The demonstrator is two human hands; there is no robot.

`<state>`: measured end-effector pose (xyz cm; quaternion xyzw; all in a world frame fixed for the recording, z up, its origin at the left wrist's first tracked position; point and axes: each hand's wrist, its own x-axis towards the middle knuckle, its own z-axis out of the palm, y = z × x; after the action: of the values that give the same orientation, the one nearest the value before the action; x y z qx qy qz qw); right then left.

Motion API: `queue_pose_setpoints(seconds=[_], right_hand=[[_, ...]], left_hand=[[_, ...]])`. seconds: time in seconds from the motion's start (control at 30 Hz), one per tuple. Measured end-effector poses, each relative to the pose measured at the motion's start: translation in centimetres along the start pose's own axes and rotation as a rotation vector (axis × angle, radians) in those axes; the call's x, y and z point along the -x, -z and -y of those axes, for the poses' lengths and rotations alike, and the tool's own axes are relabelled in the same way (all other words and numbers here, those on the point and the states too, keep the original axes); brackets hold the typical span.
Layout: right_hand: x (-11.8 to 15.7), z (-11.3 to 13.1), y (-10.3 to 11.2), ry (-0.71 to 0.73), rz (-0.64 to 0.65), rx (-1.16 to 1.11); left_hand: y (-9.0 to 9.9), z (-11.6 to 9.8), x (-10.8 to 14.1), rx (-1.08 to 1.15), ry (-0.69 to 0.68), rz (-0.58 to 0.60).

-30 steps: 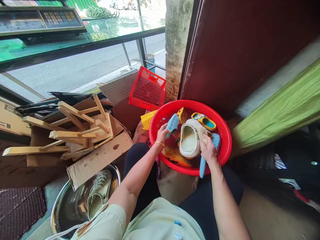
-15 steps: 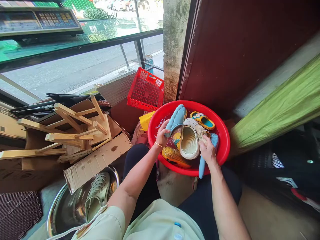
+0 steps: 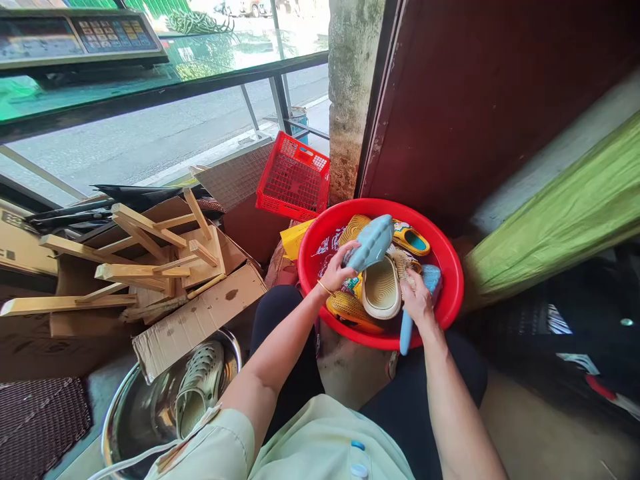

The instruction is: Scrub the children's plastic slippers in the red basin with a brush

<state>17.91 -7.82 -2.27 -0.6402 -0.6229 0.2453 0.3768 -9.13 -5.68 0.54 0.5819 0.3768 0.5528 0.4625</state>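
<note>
Single head-worn camera, facing forward and steeply down over wearer's shirt (image 3: pixel 320 447) at six o'clock. Red tub (image 3: pixel 455 273) within arm's reach, four o'clock, near view centre. Glass counter (image 3: pixel 200 61) farther off, ten o'clock; metal basin (image 3: pixel 133 427) close, eight o'clock.

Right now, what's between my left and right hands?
In the head view, a cream clog and part of a yellow shoe lie between the left hand and right hand.

Pale green top (image 3: pixel 325 440), dark trousers (image 3: pixel 450 383), thin golden bracelet (image 3: pixel 325 287).
</note>
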Motion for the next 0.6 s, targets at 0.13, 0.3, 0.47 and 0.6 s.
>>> queue_pose_setpoints(seconds=[0.13,0.3,0.47,0.6], right_hand=[[0.0,0.2,-0.1,-0.052,0.013,0.029],[0.0,0.7,-0.1,-0.033,-0.005,0.034],[0.2,1.0,-0.1,-0.003,0.011,0.063],[0.7,1.5,-0.1,0.053,0.025,0.103]], left_hand=[[-0.5,0.6,0.4,-0.27,-0.137,0.102],[-1.1,0.9,0.6,-0.423,-0.104,0.159],[-1.8,1.2,0.6,-0.419,-0.054,-0.023],[-2.4,1.3,0.4,-0.313,-0.007,-0.166]])
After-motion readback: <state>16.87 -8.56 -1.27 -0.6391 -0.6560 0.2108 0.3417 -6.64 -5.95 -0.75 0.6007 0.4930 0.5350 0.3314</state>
